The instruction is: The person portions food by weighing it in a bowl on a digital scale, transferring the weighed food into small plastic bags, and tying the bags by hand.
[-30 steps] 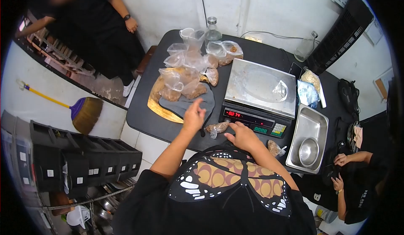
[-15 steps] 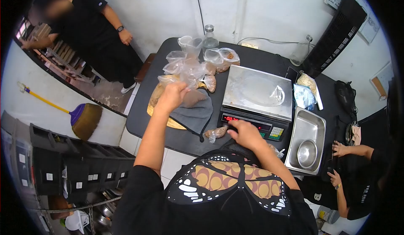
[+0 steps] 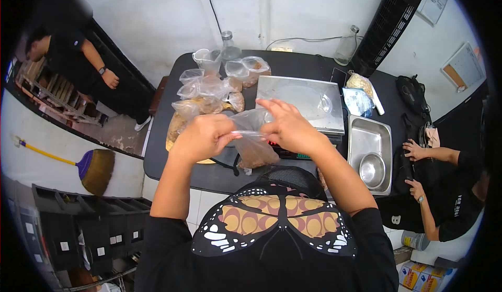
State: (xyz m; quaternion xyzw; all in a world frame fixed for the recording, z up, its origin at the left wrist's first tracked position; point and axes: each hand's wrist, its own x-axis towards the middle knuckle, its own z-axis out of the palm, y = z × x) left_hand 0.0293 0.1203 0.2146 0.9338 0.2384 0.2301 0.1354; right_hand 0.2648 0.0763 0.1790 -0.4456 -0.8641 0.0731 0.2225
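In front of my chest, my left hand [image 3: 209, 136] pinches one side of a clear plastic bag [image 3: 254, 148] near its top. My right hand [image 3: 288, 127] grips the other side with the thumb, its upper fingers stretched out over the scale's near edge. Brownish contents sit at the bottom of the bag, which hangs over the table's front. Behind my right hand is a digital scale [image 3: 298, 96] with a bare steel platform; my hand and the bag partly cover its red display. Several filled clear bags [image 3: 204, 89] lie beyond my left hand.
Right of the scale, a steel tray [image 3: 386, 135] holds a steel bowl [image 3: 372, 170]. Glass bottles [image 3: 229, 50] and a black tower fan [image 3: 389, 25] stand at the back. One person [image 3: 83, 67] is at the left doorway; another person's hands [image 3: 415, 169] are at the right table edge.
My right hand has risen from the scale's front to the bag, and my left hand has moved right and nearer with it. The person at the left now bends toward the rack.
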